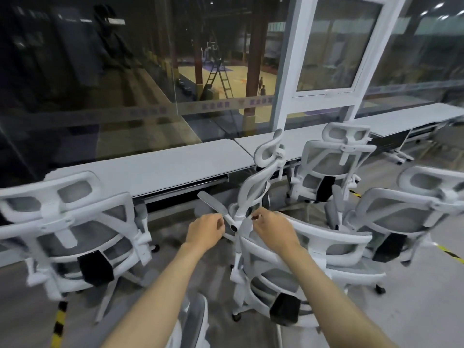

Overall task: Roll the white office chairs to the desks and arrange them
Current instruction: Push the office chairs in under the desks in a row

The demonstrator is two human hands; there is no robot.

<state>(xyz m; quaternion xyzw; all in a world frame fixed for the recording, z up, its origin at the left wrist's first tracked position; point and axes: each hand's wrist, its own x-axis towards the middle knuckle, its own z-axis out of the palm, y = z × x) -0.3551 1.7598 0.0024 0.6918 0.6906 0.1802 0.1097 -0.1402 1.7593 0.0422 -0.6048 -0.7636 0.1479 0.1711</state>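
A white office chair (259,182) with grey mesh stands side-on in front of the long white desk (163,167), its grey armrest (213,203) pointing left. My left hand (206,231) is curled just left of the armrest post, with a small gap and nothing visibly in it. My right hand (272,228) pinches the chair's rear frame with thumb and fingers. A second white chair (303,249) stands right below my right forearm, its back toward me.
Another white chair (67,234) is at the left by the desk, one (336,167) is tucked at the desk to the right, one (406,212) at far right. A chair part (194,320) shows at the bottom. Glass wall (125,96) behind the desks. Yellow-black floor tape (59,322).
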